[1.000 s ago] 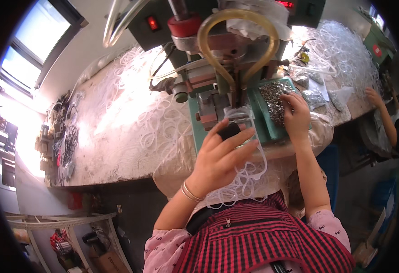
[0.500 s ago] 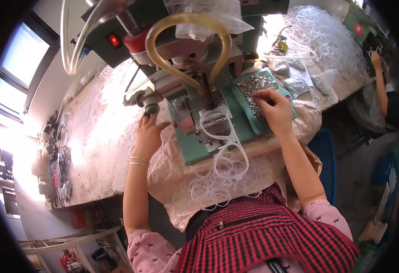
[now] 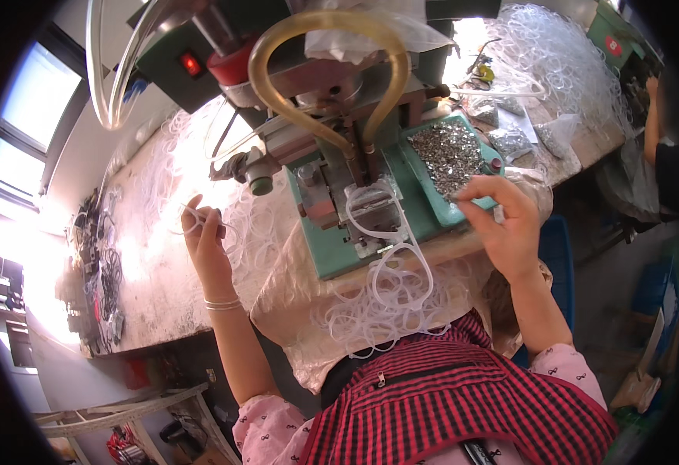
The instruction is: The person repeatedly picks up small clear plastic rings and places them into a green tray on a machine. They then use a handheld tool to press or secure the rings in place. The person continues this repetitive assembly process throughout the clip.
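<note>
Translucent white plastic spectacle frame [image 3: 396, 236] lies with one rim at the metal fixture of a green-and-grey machine [image 3: 335, 265], probably for steady support; its other rim reaches past the base. The left hand's [image 3: 211, 234] fingers close around another thin white frame [image 3: 192, 209]. The right hand's [image 3: 506, 226] thumb and forefinger nearly meet beside a teal tray [image 3: 449, 219] of silvery metal bits [image 3: 440, 151]; whether they grip one cannot be told. A round red label [image 3: 613, 45] marks a green box [image 3: 601, 29].

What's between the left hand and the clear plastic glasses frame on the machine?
In the head view, translucent plastic loops on the pale worktable, then the green machine base with its grey metal block.
</note>
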The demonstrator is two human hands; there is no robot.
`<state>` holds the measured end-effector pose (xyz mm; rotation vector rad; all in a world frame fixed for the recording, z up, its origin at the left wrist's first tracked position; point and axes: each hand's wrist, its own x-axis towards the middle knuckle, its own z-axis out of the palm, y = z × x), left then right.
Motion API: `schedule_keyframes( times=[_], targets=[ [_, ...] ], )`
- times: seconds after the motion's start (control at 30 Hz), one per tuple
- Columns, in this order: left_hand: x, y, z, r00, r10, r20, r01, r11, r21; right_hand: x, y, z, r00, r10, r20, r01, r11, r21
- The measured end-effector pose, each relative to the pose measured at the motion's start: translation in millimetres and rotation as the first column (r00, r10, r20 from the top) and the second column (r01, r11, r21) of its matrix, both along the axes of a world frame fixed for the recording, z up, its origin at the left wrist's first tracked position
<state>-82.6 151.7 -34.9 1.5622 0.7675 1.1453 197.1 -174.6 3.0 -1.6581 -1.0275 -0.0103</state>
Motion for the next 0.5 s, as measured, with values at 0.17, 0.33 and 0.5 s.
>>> schedule_keyframes(
  times=[0.17,0.33,0.5],
  targets=[
    [25,-27,-24,0.997,-0.014,0.078,0.018,0.999,-0.051,-3,88,10,0.976,0.183,-0.116,-0.168,0.977,0.13],
    [27,-78,-43,0.998,0.051,0.025,-0.042,0.959,-0.281,-22,92,2,0.972,0.131,-0.197,-0.085,0.971,0.224],
    [56,-112,53,0.947,-0.104,0.303,0.071,0.99,0.119,-24,94,7,0.884,0.26,-0.39,-0.183,0.958,0.222]
  ],
)
